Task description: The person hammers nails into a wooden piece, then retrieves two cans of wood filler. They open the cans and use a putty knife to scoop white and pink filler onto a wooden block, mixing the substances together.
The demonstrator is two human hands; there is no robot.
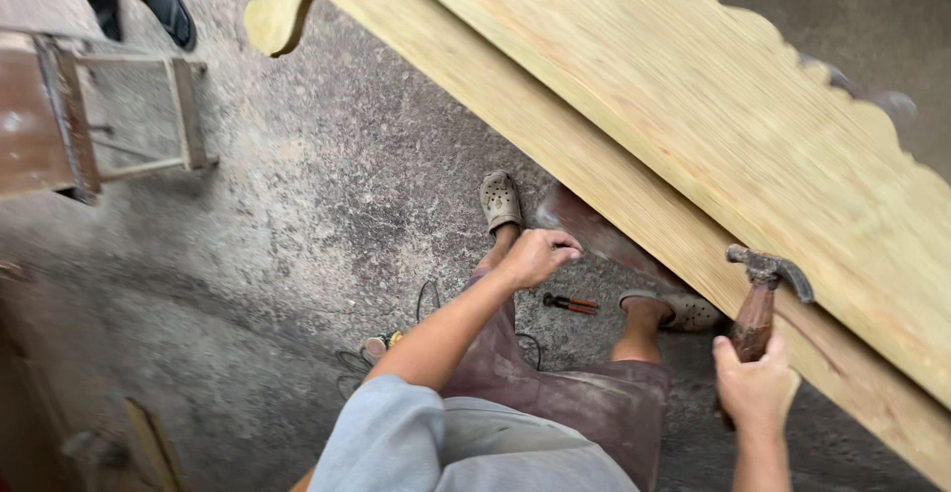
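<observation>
The right hand (756,385), low at the right of the frame, was wrapped tight round the reddish-brown wooden handle of a claw hammer (761,299), whose long axis ran almost straight up the frame with the dark metal head at the top, lying over the lower edge of the pale carved wooden board (693,115). The left hand (536,255), at the centre, held nothing, its fingers loosely curled together just beside that edge. Below it on the concrete floor (297,205) lay red-handled pliers (570,303) between two sandalled feet; a wooden frame (119,115) stood upper left.
</observation>
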